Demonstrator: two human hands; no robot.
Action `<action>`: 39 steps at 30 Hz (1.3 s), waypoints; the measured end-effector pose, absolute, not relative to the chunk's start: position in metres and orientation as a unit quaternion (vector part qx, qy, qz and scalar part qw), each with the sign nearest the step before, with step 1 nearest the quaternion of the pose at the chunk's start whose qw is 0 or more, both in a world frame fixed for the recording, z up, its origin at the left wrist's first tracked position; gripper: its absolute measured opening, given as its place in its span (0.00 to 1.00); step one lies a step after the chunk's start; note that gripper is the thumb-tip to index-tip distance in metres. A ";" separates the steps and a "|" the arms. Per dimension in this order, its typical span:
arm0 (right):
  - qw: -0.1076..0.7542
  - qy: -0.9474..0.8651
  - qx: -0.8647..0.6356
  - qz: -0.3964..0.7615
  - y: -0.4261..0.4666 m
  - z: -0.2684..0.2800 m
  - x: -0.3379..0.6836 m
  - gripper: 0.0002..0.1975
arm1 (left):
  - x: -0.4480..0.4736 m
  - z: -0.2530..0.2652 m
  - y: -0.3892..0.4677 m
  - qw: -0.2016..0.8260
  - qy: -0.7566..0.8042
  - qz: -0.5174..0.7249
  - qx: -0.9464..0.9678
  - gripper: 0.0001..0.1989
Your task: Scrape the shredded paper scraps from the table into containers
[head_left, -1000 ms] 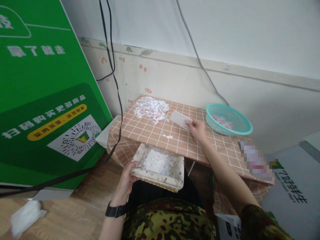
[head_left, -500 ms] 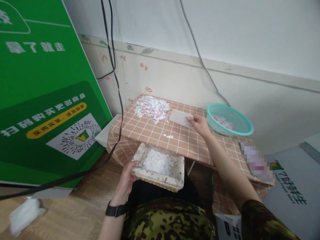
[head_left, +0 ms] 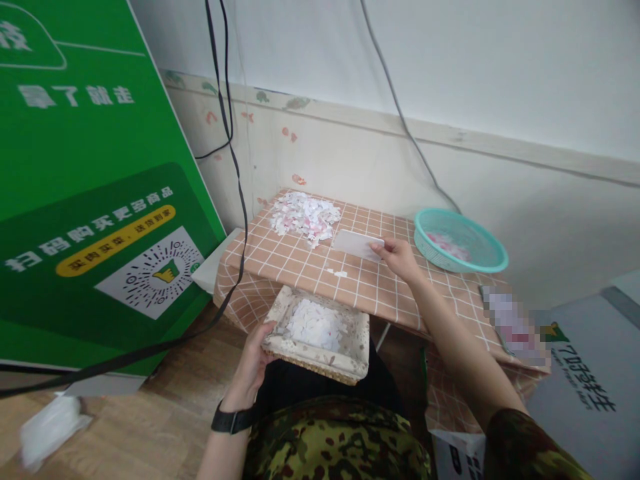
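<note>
My left hand (head_left: 256,353) grips the left rim of a fabric-lined woven basket (head_left: 320,357), held just below the table's front edge. White paper scraps (head_left: 316,323) lie inside it. Over the tabletop, my right hand (head_left: 397,257) pinches the right end of a flat, pale rectangular card (head_left: 357,245), tilted with its lower edge near or on the cloth; contact is hard to tell. A few loose white scraps (head_left: 339,273) rest in front of the card. To its left is a heap of white and pinkish paper scraps (head_left: 306,217).
A turquoise plastic basket (head_left: 463,260) with pinkish scraps stands at the table's right rear. A blurred flat item (head_left: 513,323) lies near the right edge. Black cables (head_left: 235,167) hang at left before a green sign (head_left: 90,147). A plastic bag (head_left: 53,430) lies on the floor.
My right hand has brought the card slightly left and toward me, closer to the few loose scraps. The basket in my left hand stays in place.
</note>
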State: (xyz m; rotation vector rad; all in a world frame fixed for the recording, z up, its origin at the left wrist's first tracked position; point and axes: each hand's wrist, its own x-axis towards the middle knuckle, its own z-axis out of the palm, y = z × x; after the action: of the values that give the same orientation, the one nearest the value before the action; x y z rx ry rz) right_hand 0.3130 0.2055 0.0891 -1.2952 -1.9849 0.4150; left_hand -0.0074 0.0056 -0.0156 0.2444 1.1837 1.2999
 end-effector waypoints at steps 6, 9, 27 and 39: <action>0.366 -0.759 -0.530 0.094 0.197 0.102 0.317 0.24 | -0.007 -0.014 0.005 0.630 0.520 0.567 0.107 0.15; 0.367 -0.764 -0.525 0.081 0.187 0.104 0.318 0.24 | -0.007 -0.013 0.005 0.632 0.517 0.568 0.108 0.15; 0.374 -0.755 -0.532 0.083 0.181 0.085 0.296 0.20 | -0.007 -0.015 0.006 0.629 0.520 0.568 0.105 0.17; 0.368 -0.763 -0.515 0.125 0.208 0.081 0.294 0.24 | -0.007 -0.013 0.006 0.630 0.524 0.564 0.102 0.18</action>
State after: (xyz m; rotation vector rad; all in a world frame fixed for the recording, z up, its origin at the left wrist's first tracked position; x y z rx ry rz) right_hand 0.2940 0.2084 0.0811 -1.3236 -1.9603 0.3214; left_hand -0.0070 0.0063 -0.0132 0.2335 1.2006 1.2913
